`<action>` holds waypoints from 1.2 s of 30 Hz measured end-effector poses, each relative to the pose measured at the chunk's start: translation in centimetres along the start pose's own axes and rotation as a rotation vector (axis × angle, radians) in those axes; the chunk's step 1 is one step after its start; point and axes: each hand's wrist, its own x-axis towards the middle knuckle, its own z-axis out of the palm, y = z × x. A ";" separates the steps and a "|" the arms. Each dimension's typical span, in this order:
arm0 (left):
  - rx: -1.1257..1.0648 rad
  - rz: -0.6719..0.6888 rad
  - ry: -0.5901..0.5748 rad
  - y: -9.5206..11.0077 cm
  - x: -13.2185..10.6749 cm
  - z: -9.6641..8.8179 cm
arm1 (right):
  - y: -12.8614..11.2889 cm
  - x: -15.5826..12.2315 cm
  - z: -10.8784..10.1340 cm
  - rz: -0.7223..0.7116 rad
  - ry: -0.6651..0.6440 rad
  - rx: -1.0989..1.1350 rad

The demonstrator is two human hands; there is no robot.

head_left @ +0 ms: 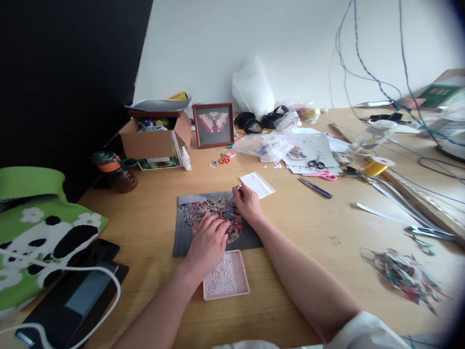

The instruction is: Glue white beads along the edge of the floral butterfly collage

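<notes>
A floral patterned piece with a scalloped edge (192,211) lies on a dark grey sheet (183,242). My left hand (210,240) rests palm down on the piece, fingers stretched out. At the piece's upper right edge, my right hand (247,201) is closed in a pinch around a slim, pen-like tool (239,187) with a whitish end; its tip is too small to make out. Just below the sheet, partly under my left wrist, sits a pink tray (244,286) holding many tiny white beads (225,278). A white packet (258,184) lies beyond my right hand.
Behind stand a framed collar picture (214,125), an open cardboard box (148,143), a glue bottle (186,159) and a drink bottle (115,172). Orange scissors (224,159), pink scissors (323,175) and a purple-handled tool (315,187) lie around. Fabric scraps (409,276) are at right.
</notes>
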 end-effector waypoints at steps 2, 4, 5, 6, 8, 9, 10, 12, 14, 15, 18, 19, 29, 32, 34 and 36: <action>-0.002 0.002 0.000 0.0 0.0 -0.1 | -0.1 -0.1 -0.2 -0.007 0.017 0.013; -0.004 0.005 0.008 0.0 0.0 -0.1 | -0.3 -0.1 -0.5 -0.012 0.036 0.028; -0.009 0.005 0.014 -0.1 0.0 -0.1 | -0.4 -0.1 -0.6 -0.010 0.044 0.038; -0.014 0.004 0.020 -0.1 0.0 -0.1 | -0.5 -0.1 -0.8 -0.001 0.051 0.052; -0.027 0.000 0.035 -0.2 0.0 -0.1 | -0.6 0.0 -1.1 0.034 0.069 0.084; -0.033 -0.003 0.042 -0.3 0.0 -0.1 | -0.8 0.0 -1.3 0.053 0.078 0.103; -0.038 -0.007 0.049 -0.4 0.0 -0.1 | -0.9 0.1 -1.4 0.070 0.086 0.122; -0.050 -0.018 0.064 -0.6 0.1 -0.2 | -1.3 -0.1 -1.8 0.093 0.094 0.163; -0.067 -0.034 0.084 -0.8 0.2 -0.4 | -1.8 -0.6 -2.3 0.114 0.079 0.216; -0.076 -0.043 0.096 -0.9 0.3 -0.5 | -2.1 -1.0 -2.6 0.129 0.065 0.245; -0.105 -0.066 0.135 -1.2 0.3 -0.9 | -3.1 -2.6 -3.6 0.182 0.028 0.330; -0.114 -0.070 0.149 -1.3 0.4 -0.9 | -3.5 -3.1 -3.9 0.200 0.024 0.358; -0.251 -0.081 0.267 1.8 1.0 -6.6 | -5.1 -7.3 -7.4 0.250 -0.006 0.512; -0.432 -0.056 0.068 3.8 1.1 -12.6 | -5.3 -8.2 -7.6 0.234 -0.053 0.542; -0.443 0.037 -0.096 4.5 1.2 -16.6 | -5.5 -8.6 -7.6 0.182 -0.104 0.572; -0.373 0.139 -0.250 4.7 1.4 -19.8 | -5.7 -9.0 -7.6 0.127 -0.179 0.579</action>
